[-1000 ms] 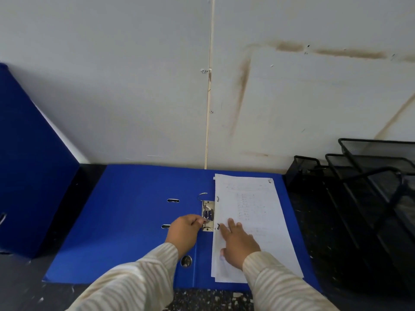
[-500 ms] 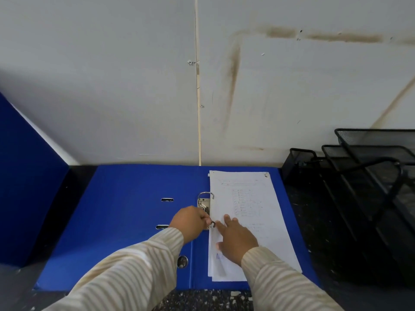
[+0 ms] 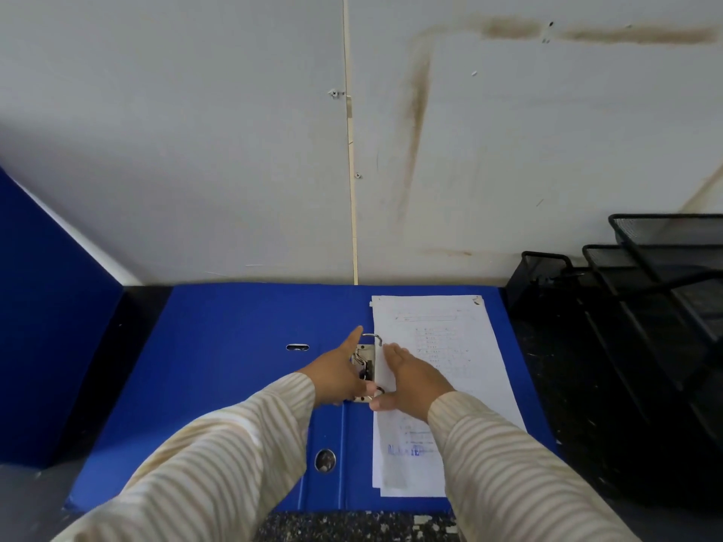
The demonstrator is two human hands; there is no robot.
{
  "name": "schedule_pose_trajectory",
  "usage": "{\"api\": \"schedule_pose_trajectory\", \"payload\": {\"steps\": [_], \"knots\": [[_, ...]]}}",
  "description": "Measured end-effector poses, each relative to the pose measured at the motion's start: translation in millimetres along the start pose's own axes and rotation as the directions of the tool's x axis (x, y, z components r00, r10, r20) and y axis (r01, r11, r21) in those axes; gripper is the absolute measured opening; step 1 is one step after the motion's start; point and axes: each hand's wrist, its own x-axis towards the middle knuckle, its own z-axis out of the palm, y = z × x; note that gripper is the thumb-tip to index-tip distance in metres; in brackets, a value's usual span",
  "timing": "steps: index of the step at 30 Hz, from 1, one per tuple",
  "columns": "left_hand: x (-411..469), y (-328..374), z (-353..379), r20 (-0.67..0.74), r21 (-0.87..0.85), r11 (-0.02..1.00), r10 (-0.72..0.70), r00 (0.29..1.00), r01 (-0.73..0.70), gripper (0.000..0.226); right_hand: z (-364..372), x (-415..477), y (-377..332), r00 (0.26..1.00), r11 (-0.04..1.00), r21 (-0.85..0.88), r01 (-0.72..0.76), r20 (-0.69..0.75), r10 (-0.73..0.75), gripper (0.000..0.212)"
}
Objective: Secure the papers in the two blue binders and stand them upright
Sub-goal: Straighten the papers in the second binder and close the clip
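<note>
Head view: nearest, striped sleeves [image 3: 219, 455] extend over the open blue binder [image 3: 234, 369], which lies flat on the bench [image 3: 587, 404]. The left hand [image 3: 336, 373] is just left of the binder's ring mechanism [image 3: 365, 365], fingers straight, holding nothing. The right hand [image 3: 414, 375] rests flat and open on the papers [image 3: 461, 346] just right of it. Well left of the mechanism a second blue binder [image 3: 43, 326] stands upright. Far to the right are black mesh trays [image 3: 657, 283].

- I am working at what is looking like an office desk: an open blue binder [image 3: 234, 365] holding printed papers [image 3: 450, 346] is lying flat on the dark speckled desktop [image 3: 352, 526].
- Right of that binder, black mesh letter trays [image 3: 673, 244] are standing stacked.
- Left of it, a second blue binder [image 3: 47, 326] is standing upright.
- Behind it, a stained white panel wall [image 3: 195, 150] is backing the desk.
</note>
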Motion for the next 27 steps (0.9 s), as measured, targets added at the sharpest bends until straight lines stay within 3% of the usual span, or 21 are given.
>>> {"api": "schedule_pose_trajectory", "payload": {"steps": [7, 14, 27], "knots": [[3, 8, -5, 0.015, 0.072, 0.997, -0.015, 1.000, 0.014, 0.102, -3, 4, 0, 1.000, 0.998, -0.064, -0.005, 0.014, 0.006, 0.108], [3, 11, -3, -0.004, 0.197, 0.980, -0.007, 1.000, 0.008, 0.099, -8, 8, -1, 1.000, 0.996, -0.094, -0.007, -0.003, 0.007, 0.124], [5, 17, -4, 0.008, 0.284, 0.959, 0.000, 1.000, -0.002, 0.097, -6, 10, -1, 1.000, 0.987, -0.161, 0.003, -0.016, -0.006, 0.120]]}}
